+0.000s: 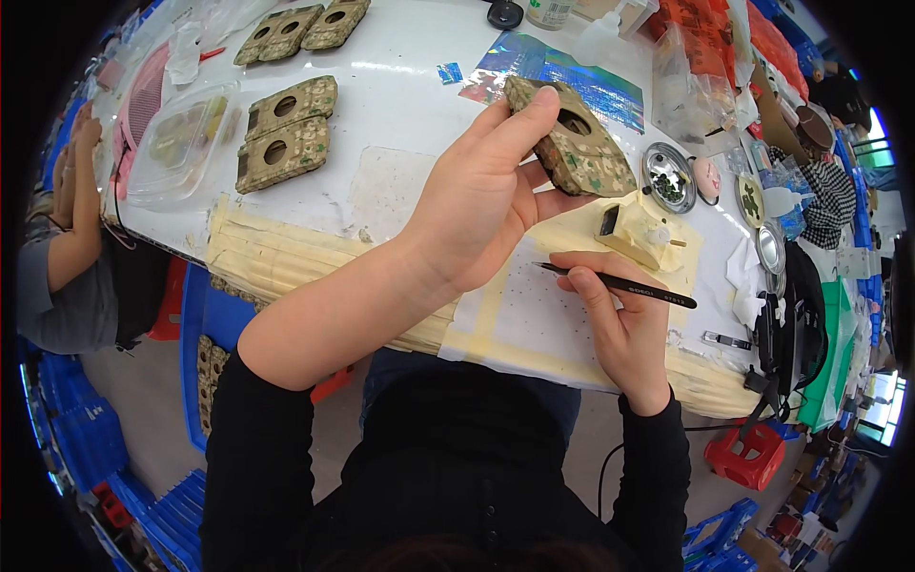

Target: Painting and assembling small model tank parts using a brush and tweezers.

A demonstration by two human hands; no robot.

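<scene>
My left hand is closed around a camouflage-painted model tank hull, held tilted above the table with its round hole facing up. Lower and to the right, my right hand pinches black tweezers whose fine tip points left, apart from the hull. Beneath the tweezers lies a white sheet dotted with tiny specks and edged with yellow tape. Just beyond it sits a cream tape-covered block. A round metal dish holds small dark green pieces.
More camouflage hulls stand at the left and far left, near a clear plastic container. A shiny holographic sheet lies at the back. Plastic bags crowd the back right. A person's arm shows at the left edge.
</scene>
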